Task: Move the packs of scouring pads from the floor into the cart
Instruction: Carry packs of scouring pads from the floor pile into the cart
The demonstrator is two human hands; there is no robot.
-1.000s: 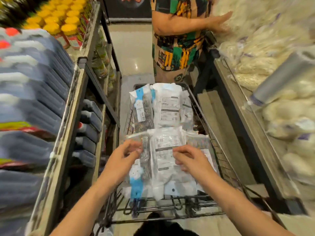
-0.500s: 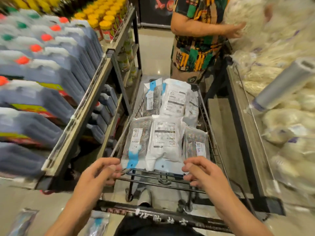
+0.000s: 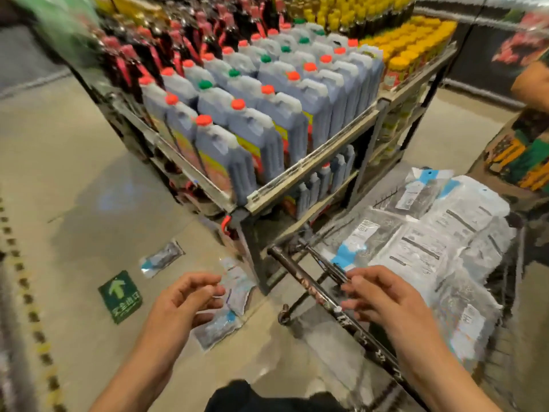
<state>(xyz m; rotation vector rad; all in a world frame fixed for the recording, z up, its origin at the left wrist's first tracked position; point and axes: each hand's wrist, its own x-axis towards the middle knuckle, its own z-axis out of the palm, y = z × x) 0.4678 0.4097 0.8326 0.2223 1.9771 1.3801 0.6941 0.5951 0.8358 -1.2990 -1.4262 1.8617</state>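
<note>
- The left hand (image 3: 184,298) is held above the floor (image 3: 74,203) with fingers loosely curled; nothing is grasped.
- The right hand (image 3: 377,295) is held over the cart handle (image 3: 320,295), fingers relaxed and spread, nothing gripped.
- Three packs of scouring pads are seen on the floor: one (image 3: 162,258) lying apart near a green exit-arrow floor sticker (image 3: 120,297), one (image 3: 237,285) beside the shelf corner, one (image 3: 217,328) just below the left hand.
- Packs already loaded (image 3: 430,248) are piled in the cart (image 3: 517,233) at right.
- The shelf unit (image 3: 312,165) is stocked with dark-liquid jugs (image 3: 237,150) with red and green caps.
- A person in a patterned garment (image 3: 525,156) is partly seen at the far right.
</note>
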